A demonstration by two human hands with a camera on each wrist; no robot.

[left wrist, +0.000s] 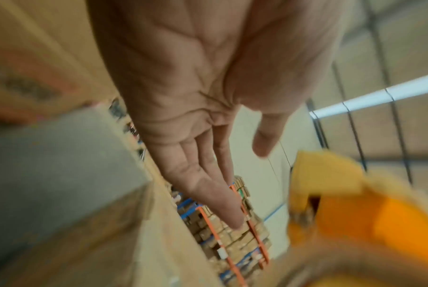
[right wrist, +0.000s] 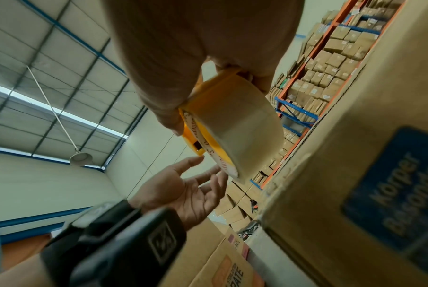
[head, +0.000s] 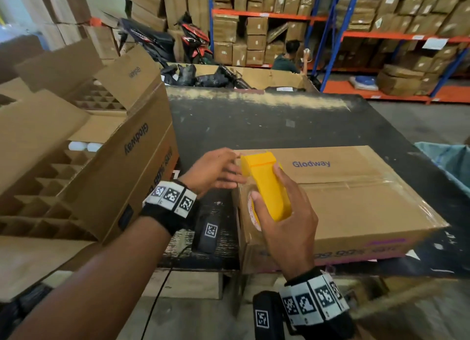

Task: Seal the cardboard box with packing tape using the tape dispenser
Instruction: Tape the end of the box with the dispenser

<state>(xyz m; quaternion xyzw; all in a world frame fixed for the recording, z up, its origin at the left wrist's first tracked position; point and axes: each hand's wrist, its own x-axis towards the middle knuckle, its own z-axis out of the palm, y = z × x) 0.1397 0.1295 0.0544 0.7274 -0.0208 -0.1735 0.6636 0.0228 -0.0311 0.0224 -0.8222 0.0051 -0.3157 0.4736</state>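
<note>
Bare forearms; black wristbands (head: 167,212) ringed with white tiles printed in black square codes; black wrist cameras (head: 267,316) tagged alike.

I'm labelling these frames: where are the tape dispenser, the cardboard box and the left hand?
tape dispenser (head: 267,184), head view, yellow handle.
cardboard box (head: 356,200), head view, top face.
left hand (left wrist: 183,87), left wrist view, open palm.

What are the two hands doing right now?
Left hand: open, holding nothing, beside the dispenser.
Right hand: gripping the yellow tape dispenser over the cardboard box.
</note>
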